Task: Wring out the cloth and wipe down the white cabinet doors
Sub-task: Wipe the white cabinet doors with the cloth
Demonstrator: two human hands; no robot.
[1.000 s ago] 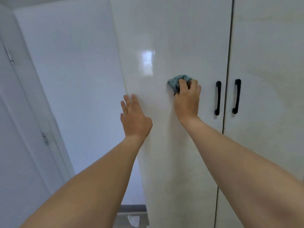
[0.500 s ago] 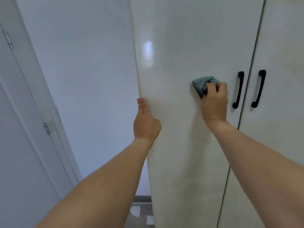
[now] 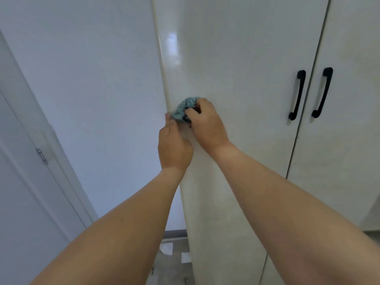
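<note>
Cloth [image 3: 184, 109] mostly hidden under right hand [image 3: 207, 126]. Left hand [image 3: 173, 147] fingertips hidden behind cabinet door [image 3: 236, 79] edge. Both door tops and forearms cut off by frame edges.

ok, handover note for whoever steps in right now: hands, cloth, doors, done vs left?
Right hand: grips the bunched blue cloth, held at the left edge of the left cabinet door.
Left hand: just below it, fingertips touching the cloth's lower corner; whether it pinches it is unclear.
Right cabinet door: shut, no hand on it.
Done: cannot tell which areas are wiped.
Left: probably carry on down the left door, then the right one.
</note>
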